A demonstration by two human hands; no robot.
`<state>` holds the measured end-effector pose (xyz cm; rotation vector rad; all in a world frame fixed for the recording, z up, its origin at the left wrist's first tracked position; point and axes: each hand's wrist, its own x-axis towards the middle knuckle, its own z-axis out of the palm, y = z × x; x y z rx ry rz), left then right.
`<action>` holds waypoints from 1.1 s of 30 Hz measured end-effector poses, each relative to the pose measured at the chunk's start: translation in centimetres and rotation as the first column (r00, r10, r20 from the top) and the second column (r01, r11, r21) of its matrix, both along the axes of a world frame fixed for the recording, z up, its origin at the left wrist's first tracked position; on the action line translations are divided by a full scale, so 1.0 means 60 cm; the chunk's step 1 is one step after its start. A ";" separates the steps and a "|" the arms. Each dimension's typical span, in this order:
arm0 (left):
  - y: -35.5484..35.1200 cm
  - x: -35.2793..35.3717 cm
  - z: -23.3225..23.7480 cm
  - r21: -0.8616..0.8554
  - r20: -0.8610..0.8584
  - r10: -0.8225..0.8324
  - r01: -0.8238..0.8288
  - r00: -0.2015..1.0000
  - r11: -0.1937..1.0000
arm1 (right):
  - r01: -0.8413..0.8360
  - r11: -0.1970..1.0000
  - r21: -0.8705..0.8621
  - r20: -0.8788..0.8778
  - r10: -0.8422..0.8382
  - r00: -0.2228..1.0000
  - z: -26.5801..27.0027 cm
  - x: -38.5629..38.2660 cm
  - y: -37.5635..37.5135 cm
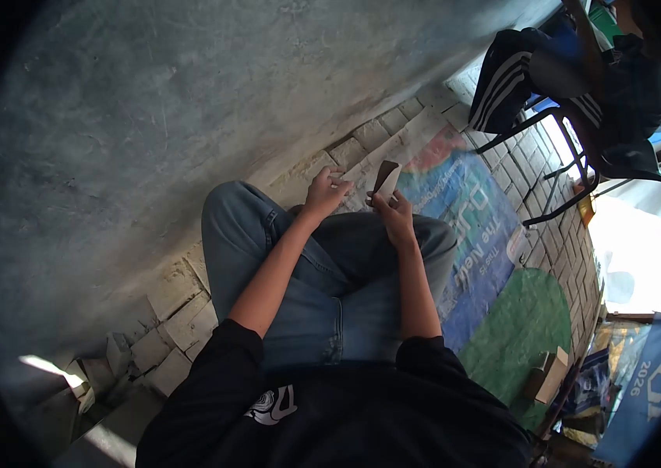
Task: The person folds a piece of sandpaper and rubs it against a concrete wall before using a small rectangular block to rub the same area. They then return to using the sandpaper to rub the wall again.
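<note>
My right hand (396,217) pinches the lower end of a small folded sheet (387,181), dark brown on one face and pale on the other. The sheet stands up above the fingertips. To its left, my left hand (326,195) is curled, with thumb and fingers drawn toward each other. Something small and pale seems to lie between those fingers, but I cannot make it out. The two hands are apart, above my crossed legs in blue jeans (299,269).
A printed banner (471,234) covers part of the brick floor (529,175) on the right. A grey wall (151,117) rises at the left. Another person (533,78) sits on a metal-framed chair (572,156) at the upper right. A cardboard box (550,376) lies lower right.
</note>
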<state>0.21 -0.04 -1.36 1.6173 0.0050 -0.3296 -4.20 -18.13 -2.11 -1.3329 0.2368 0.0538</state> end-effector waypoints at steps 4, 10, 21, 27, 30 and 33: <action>-0.001 0.000 0.000 0.018 -0.016 -0.007 0.007 1.000 1.000 | -0.023 0.998 -0.055 -0.020 0.022 1.000 -0.007 0.001 -0.006; 0.000 -0.002 0.006 -0.014 -0.030 -0.030 0.029 0.999 0.999 | 0.033 0.998 -0.049 -0.003 -0.033 0.999 -0.011 0.003 -0.007; -0.004 -0.004 -0.001 -0.080 0.003 0.041 -0.041 0.999 0.996 | 0.053 0.998 -0.016 0.006 -0.053 0.999 -0.008 0.001 -0.006; 0.003 -0.001 -0.008 -0.043 -0.031 -0.059 0.058 0.998 0.997 | 0.014 0.998 -0.060 -0.003 -0.014 1.000 -0.012 0.002 -0.006; 0.000 -0.002 -0.007 0.025 0.019 -0.132 0.131 0.991 0.991 | -0.133 0.987 -0.088 0.026 0.136 0.990 -0.009 0.002 -0.005; -0.009 -0.005 -0.023 -0.017 0.046 -0.151 0.152 0.987 0.988 | -0.271 0.944 -0.189 0.042 0.284 0.958 0.000 0.001 0.002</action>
